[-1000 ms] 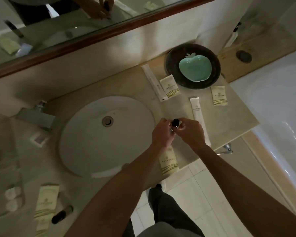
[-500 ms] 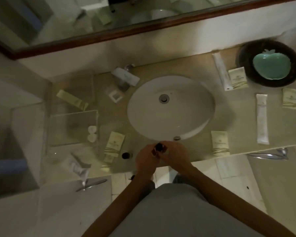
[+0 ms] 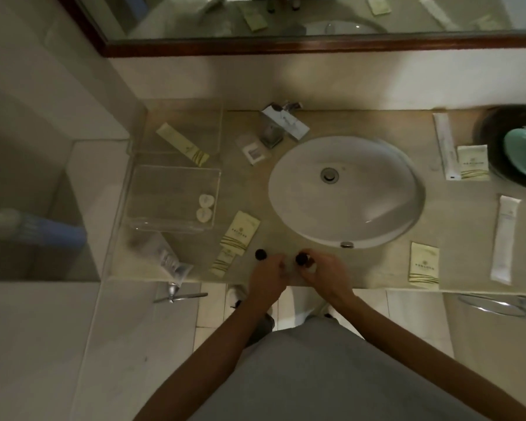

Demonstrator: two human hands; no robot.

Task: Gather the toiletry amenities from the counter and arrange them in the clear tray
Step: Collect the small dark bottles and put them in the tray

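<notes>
The right hand [image 3: 328, 273] grips one dark-capped bottle [image 3: 302, 259] at the bench [image 3: 377, 268] front edge; whether the left hand [image 3: 268, 279] grasps anything I cannot tell. A second bottle [image 3: 260, 254] stands beside it. The clear tray [image 3: 152, 196] holds two round white pieces [image 3: 205, 207].

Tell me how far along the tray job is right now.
Barely started. Done: only two small white round pieces lie in the clear tray. In hand: the right hand holds a dark-capped bottle at the counter's front edge, the left hand beside it. Left: another dark-capped bottle, cream sachets and white tubes scattered around the sink.
</notes>
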